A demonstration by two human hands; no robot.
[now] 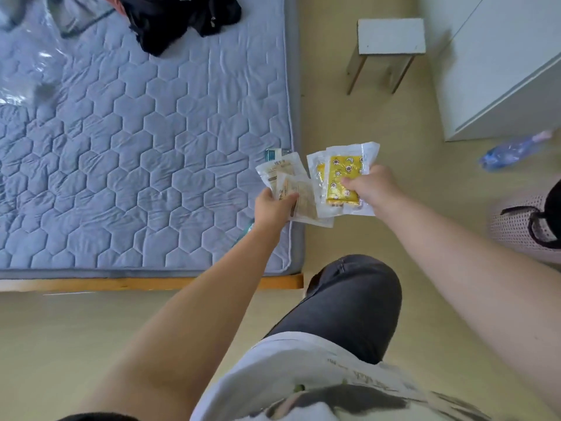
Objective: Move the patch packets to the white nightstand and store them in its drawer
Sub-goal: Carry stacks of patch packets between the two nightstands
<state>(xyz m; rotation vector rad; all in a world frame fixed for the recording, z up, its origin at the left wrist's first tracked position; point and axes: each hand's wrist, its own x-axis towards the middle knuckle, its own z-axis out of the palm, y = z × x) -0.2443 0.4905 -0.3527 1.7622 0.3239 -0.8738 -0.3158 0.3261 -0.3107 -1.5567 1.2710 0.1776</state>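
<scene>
My left hand (273, 209) grips a fan of pale beige patch packets (291, 183) over the right edge of the mattress. My right hand (373, 185) pinches clear packets with yellow patterned patches (343, 177) just to the right, above the floor. The two bundles overlap slightly in the middle. A white cabinet-like piece of furniture (501, 71) stands at the upper right; I cannot tell whether it is the nightstand, and no drawer shows.
A blue-grey quilted mattress (136, 147) on a wooden frame fills the left, with dark clothes (182, 19) at its far end. A small white stool (390, 38) stands ahead. A blue plastic bottle (513, 150) lies on the floor at right, near a mesh bag (522, 226).
</scene>
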